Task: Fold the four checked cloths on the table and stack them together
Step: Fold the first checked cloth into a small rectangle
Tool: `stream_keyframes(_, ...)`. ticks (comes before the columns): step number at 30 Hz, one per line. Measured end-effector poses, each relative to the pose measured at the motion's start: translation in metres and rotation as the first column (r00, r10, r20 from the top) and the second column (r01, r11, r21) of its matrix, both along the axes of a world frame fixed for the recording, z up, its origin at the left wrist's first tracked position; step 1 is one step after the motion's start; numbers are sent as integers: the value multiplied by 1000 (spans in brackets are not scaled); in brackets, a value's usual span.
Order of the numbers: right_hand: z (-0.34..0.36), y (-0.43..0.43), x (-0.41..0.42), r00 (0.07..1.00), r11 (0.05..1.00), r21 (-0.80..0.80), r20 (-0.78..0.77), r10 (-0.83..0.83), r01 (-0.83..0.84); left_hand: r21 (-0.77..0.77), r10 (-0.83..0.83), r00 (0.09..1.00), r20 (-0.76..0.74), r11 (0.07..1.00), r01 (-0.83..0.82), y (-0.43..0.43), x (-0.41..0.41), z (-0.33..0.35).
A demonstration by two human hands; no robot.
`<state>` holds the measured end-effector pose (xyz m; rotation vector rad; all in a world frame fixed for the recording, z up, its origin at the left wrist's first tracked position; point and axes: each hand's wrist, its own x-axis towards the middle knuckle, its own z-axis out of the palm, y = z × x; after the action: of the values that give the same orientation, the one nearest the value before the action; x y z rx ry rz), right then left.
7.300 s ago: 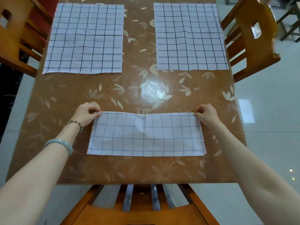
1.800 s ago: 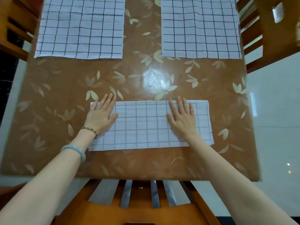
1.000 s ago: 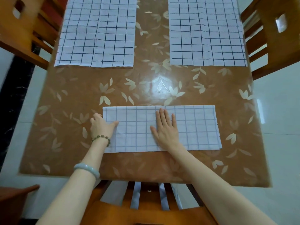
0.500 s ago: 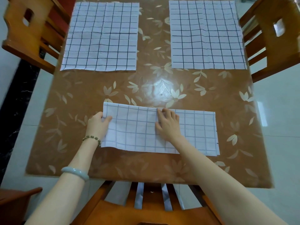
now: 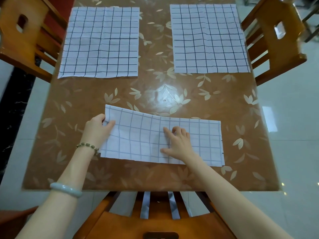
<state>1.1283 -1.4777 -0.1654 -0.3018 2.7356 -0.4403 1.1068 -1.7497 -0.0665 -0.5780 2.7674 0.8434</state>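
At the desk's [image 5: 86, 97] near-left, the left hand [image 5: 97, 131] grips the left end of the folded checked cloth [image 5: 138, 138], thumb [image 5: 110, 124] clamped on top and the other fingers hidden beneath; the wrist is straight. The cloth's long axis runs left to right along the near edge, its left end angled toward the far side. At mid-length the right hand [image 5: 179, 144] presses down, fingers bent, thumb splayed. Two unfolded cloths lie flat at far left [image 5: 101, 42] and far right [image 5: 208, 38].
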Motion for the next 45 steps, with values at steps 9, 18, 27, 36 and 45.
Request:
stream_keyframes(9,11,-7,-36,967,986,130,245,72,-106,45,-123,991,-57,991,126,54,-2,51)
stream_keyframes(18,30,39,-36,799,779,-459,595,-87,427,90,-192,967,-169,974,210,135,-1,72)
stream_keyframes(27,101,108,-7,572,-95,-582,812,-113,808,-147,-383,913,-137,920,364,239,15,53)
stream_keyframes(36,104,135,-9,630,175,-632,626,-460,755,-23,-502,864,-46,865,501,282,31,5)
stream_keyframes(45,52,149,-19,608,438,-426,487,-627,792,-262,-620,783,50,748,610,181,23,-81)
